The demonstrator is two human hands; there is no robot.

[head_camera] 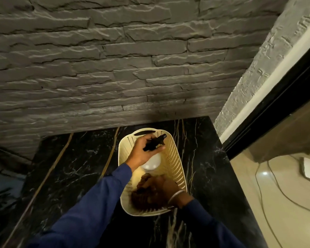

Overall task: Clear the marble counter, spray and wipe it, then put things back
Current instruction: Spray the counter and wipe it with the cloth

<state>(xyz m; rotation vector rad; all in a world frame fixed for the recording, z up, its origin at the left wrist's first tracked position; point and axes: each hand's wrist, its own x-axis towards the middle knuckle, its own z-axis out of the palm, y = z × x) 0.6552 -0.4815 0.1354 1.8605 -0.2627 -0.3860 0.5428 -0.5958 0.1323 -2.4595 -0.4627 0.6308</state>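
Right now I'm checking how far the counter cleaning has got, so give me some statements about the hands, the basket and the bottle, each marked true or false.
1. The left hand grips the black trigger head of a spray bottle. True.
2. The cream basket stands on the floor. False: it stands on the black marble counter.
3. The right hand reaches down into the basket, on a brown cloth. True.
4. The spray bottle lies flat on the counter beside the basket. False: it is held upright over the basket.
5. The wall behind the counter is smooth white tile. False: it is rough grey stone.
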